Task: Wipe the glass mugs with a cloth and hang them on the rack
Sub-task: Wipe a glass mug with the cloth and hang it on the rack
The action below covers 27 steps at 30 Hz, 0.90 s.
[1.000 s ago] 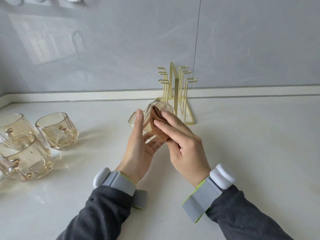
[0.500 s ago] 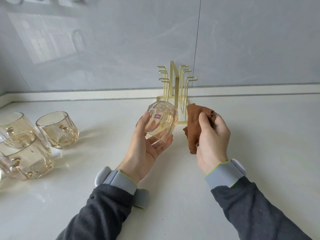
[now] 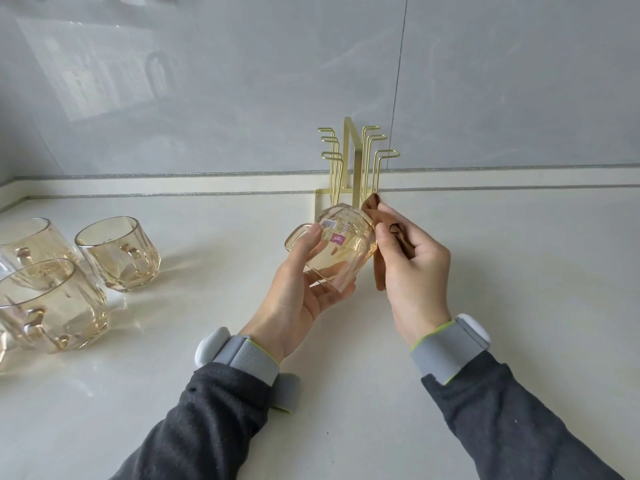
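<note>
HEAD VIEW: A single wide-angle camera worn on the person's head looks forward and down across the pale bench [image 3: 485, 271], near enough that both dark sleeves [image 3: 207, 410] enter from the lower edge. The grey wall [image 3: 242, 98] fills the upper part of the view. The gold rack [image 3: 349, 161] stands near centre, with glass mugs [image 3: 117, 254] at far left.

Soft bright daylight, window glare on wall [image 3: 104, 74], wide-angle edge bending.

amber glass mugs [image 3: 117, 254], brown cloth [image 3: 379, 268], gold rack [image 3: 349, 161], cream counter [image 3: 519, 271]
</note>
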Available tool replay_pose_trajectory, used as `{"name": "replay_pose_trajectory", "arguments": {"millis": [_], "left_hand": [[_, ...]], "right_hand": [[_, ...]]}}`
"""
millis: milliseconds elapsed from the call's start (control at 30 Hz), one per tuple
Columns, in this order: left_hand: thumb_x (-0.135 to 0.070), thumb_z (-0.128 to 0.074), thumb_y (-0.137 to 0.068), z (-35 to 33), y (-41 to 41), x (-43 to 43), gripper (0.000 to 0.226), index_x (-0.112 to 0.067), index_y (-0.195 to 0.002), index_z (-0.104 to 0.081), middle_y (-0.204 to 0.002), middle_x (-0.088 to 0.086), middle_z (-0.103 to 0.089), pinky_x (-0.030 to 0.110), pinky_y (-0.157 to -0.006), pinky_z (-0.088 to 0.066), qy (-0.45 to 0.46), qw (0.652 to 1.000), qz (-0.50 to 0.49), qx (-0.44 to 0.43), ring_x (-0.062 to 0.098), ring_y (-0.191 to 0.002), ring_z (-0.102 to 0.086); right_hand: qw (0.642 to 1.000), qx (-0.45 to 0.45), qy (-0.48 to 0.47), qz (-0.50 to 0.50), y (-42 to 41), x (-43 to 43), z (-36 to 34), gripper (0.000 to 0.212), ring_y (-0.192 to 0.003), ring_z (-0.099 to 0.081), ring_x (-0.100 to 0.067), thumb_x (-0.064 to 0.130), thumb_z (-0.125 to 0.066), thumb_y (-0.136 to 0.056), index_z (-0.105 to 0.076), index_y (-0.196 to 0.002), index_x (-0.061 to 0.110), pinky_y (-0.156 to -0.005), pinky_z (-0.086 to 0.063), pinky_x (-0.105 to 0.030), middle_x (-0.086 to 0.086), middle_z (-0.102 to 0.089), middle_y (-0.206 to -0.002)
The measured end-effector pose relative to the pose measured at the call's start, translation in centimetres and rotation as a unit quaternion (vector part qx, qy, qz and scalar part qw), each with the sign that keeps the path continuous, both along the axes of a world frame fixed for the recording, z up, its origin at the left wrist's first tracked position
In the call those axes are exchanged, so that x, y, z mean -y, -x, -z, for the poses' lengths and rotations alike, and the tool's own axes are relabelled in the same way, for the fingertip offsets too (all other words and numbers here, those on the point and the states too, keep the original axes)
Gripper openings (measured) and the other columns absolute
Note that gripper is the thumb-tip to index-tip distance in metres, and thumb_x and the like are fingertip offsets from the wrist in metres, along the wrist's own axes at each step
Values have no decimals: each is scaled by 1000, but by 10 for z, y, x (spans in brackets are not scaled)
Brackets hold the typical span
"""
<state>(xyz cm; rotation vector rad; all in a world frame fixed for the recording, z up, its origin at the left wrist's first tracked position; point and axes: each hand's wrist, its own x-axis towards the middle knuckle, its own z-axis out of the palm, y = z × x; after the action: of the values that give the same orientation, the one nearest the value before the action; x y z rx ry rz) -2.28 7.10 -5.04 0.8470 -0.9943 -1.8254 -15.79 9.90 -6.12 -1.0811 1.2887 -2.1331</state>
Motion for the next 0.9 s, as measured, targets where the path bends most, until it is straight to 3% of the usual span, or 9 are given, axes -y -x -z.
{"name": "replay_pose_trajectory", "arguments": {"millis": [167, 267, 333, 500, 633, 767, 833, 900], "left_hand": [[-46, -61, -98, -1, 0, 1, 34, -16, -113, -69, -87, 3, -77, 41, -82, -60, -4, 1000, -11, -15, 22, -80, -72], [-46, -62, -97, -1, -1, 1, 38, -14, -118, -67, -91, 5, -77, 39, -77, -63, -17, 999, -24, -34, 24, -87, -72], [-46, -62, -98, -1, -2, 1, 37, -15, -117, -68, -92, 5, -76, 36, -73, -64, -22, 998, -34, -42, 25, -89, -71], [-51, -61, -98, -2, -3, 2, 47, -12, -124, -69, -96, 3, -67, 31, -68, -61, -30, 996, -59, -55, 18, -79, -67], [-55, -55, -101, -3, -6, 3, 53, -13, -129, -71, -116, 10, -77, 31, -85, -60, -32, 996, -68, -55, 25, -111, -72], [-59, -56, -98, -3, -9, 5, 56, -12, -126, -70, -108, 6, -78, 26, -73, -61, -75, 991, -68, -84, 20, -101, -76], [-64, -58, -94, -2, -10, 6, 68, -9, -134, -66, -124, 13, -75, 30, -78, -61, -90, 989, -78, -92, 25, -115, -73], [-65, -61, -92, 0, -10, 8, 73, -8, -137, -64, -127, 13, -72, 31, -81, -61, -92, 988, -87, -92, 28, -120, -70]], "right_hand": [[986, -165, 33, 23, -2, 0, 7, 37, -130, -57, -7, 3, -57, -95, -66, -129, 13, -107, -45, -23, 3, -63, -136], [967, -248, 47, 22, -6, -1, 11, 48, -143, -42, -8, 0, -52, -91, -60, -137, 11, -116, -35, -25, 8, -51, -147], [951, -303, 53, 26, -9, -1, 13, 53, -148, -35, -13, -6, -51, -89, -58, -139, 8, -119, -31, -25, 3, -48, -151], [900, -427, 84, 11, -21, -1, 15, 56, -150, -32, -22, -18, -51, -88, -57, -140, 1, -122, -28, -34, -6, -44, -154], [867, -487, 105, -20, -32, 2, 20, 51, -148, -36, -28, -15, -47, -89, -59, -137, 0, -122, -28, -40, -10, -49, -151], [858, -499, 120, -26, -31, 2, 22, 56, -144, -43, -24, -14, -36, -87, -66, -131, 2, -120, -34, -41, -8, -55, -146], [857, -497, 129, -34, -29, 2, 22, 55, -142, -46, -22, -12, -34, -87, -68, -127, 3, -116, -41, -43, -7, -58, -143], [861, -491, 130, -33, -27, 2, 22, 53, -140, -49, -22, -12, -34, -88, -70, -125, 3, -114, -43, -40, -8, -60, -141]]}}
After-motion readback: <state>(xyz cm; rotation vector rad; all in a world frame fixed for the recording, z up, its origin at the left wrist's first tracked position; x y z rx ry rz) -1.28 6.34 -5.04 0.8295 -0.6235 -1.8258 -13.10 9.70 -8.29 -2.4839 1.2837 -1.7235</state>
